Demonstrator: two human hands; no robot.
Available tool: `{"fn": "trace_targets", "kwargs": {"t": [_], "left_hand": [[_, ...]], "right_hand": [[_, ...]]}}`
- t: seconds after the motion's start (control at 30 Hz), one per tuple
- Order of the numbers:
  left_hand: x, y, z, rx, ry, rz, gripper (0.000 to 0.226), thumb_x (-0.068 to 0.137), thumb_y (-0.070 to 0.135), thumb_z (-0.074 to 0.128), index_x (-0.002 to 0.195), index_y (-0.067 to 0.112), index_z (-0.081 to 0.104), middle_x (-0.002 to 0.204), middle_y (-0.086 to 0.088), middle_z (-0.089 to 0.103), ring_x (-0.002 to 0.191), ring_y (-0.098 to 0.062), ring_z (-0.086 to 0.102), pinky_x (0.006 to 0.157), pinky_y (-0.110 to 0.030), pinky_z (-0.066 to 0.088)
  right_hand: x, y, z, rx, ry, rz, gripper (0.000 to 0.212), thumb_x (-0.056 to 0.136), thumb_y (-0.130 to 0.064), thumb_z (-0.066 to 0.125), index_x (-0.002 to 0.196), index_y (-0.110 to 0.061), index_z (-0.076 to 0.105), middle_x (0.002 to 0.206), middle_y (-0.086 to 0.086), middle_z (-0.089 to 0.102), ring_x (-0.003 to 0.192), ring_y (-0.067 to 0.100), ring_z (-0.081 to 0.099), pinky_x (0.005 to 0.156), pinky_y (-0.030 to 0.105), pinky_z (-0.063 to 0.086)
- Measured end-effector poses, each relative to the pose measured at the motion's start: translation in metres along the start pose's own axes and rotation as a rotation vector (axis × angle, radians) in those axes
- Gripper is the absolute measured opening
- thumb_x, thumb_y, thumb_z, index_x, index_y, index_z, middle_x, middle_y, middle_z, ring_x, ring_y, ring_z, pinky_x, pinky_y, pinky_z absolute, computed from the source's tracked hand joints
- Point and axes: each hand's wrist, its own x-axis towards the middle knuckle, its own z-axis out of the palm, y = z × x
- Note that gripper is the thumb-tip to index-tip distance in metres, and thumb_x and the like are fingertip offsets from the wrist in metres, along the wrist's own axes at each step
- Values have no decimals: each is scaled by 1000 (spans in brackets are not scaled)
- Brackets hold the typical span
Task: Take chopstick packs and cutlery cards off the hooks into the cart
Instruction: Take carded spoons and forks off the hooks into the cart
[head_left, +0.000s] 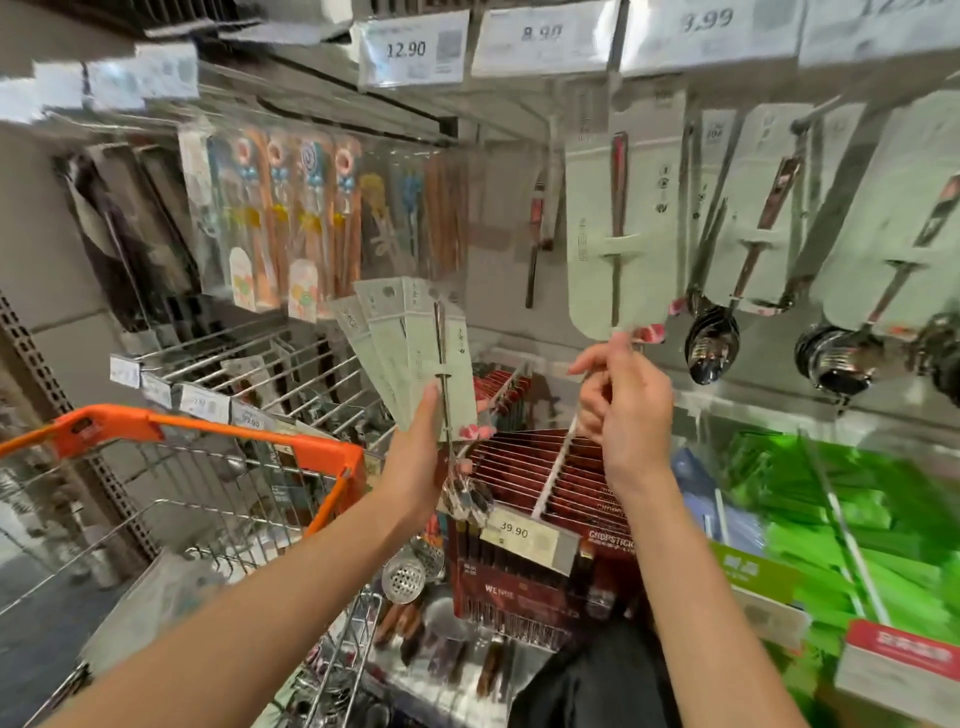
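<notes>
Left hand (415, 457) raised, forearm angled up, thumb pinching a fanned stack of pale-green cutlery cards (410, 353) with slim steel utensils above the orange-handled wire cart (218, 467), while right hand (623, 410), fingers curled, pinches the bottom edge of a hanging card (621, 218) on its hook.
</notes>
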Motion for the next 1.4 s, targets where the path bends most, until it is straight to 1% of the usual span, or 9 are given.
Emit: {"fn": "trace_targets", "kwargs": {"t": [0.2, 0.57, 0.7, 0.8, 0.93, 1.07, 1.17, 1.3, 1.4], "left_hand": [[-10, 0, 7, 116, -32, -9, 52, 97, 56, 29, 101, 23, 69, 90, -8, 76, 74, -16, 55, 46, -9, 45], [-14, 4, 10, 70, -47, 61, 70, 80, 66, 31, 109, 14, 68, 89, -9, 76, 74, -15, 64, 54, -19, 45], [-12, 3, 10, 93, -23, 44, 70, 91, 65, 21, 82, 26, 78, 84, -8, 75, 76, -21, 58, 60, -18, 49], [-12, 4, 11, 50, 2, 29, 70, 94, 64, 20, 90, 24, 76, 87, -10, 76, 81, -21, 62, 74, -27, 48], [-10, 3, 12, -40, 10, 20, 72, 93, 66, 19, 63, 36, 77, 76, -7, 72, 68, -19, 57, 73, -30, 47], [-8, 3, 12, -52, 39, 27, 73, 90, 71, 18, 72, 33, 78, 84, -11, 75, 79, -30, 59, 76, -38, 49], [-10, 3, 12, -41, 69, 46, 66, 79, 76, 24, 66, 38, 77, 90, -12, 71, 83, -30, 57, 73, -37, 45], [-7, 1, 11, -56, 70, 69, 70, 94, 66, 16, 61, 45, 75, 84, 8, 75, 75, -10, 68, 70, -28, 53], [-2, 0, 8, -98, 91, 84, 71, 98, 61, 16, 62, 44, 75, 87, 3, 76, 88, -15, 71, 68, -28, 52]], "right_hand": [[-1, -2, -3, 93, 129, -2, 46, 101, -38, 33, 70, -9, 52, 45, -7, 33, 37, 7, 25, 35, 16, 22], [23, -5, -7, 24, 222, 101, 43, 103, -37, 33, 78, -9, 53, 49, -3, 34, 36, 6, 27, 34, 17, 22], [34, -14, -15, 119, 235, 221, 32, 103, -35, 37, 90, -8, 47, 52, -2, 37, 40, 8, 31, 36, 19, 22], [31, -4, -15, 6, 223, 444, 33, 101, -42, 38, 108, -11, 45, 71, 4, 49, 58, 14, 49, 47, 23, 40], [17, 17, -5, -374, 61, 677, 53, 98, -47, 41, 137, -10, 41, 103, 10, 58, 84, 18, 60, 65, 29, 48], [5, 26, 13, -515, -174, 552, 46, 94, -50, 47, 124, -16, 56, 100, -1, 62, 84, 13, 59, 62, 25, 45], [-2, 36, 28, -521, -175, 497, 45, 86, -56, 58, 111, -18, 61, 102, 12, 66, 93, 27, 64, 68, 29, 49], [-3, 41, 32, -721, -170, 403, 47, 79, -60, 62, 72, -14, 51, 66, -2, 51, 62, 15, 51, 62, 32, 43], [-4, 32, 33, -866, -272, 381, 47, 84, -52, 63, 58, -14, 50, 55, 2, 51, 58, 17, 53, 67, 32, 46]]}}
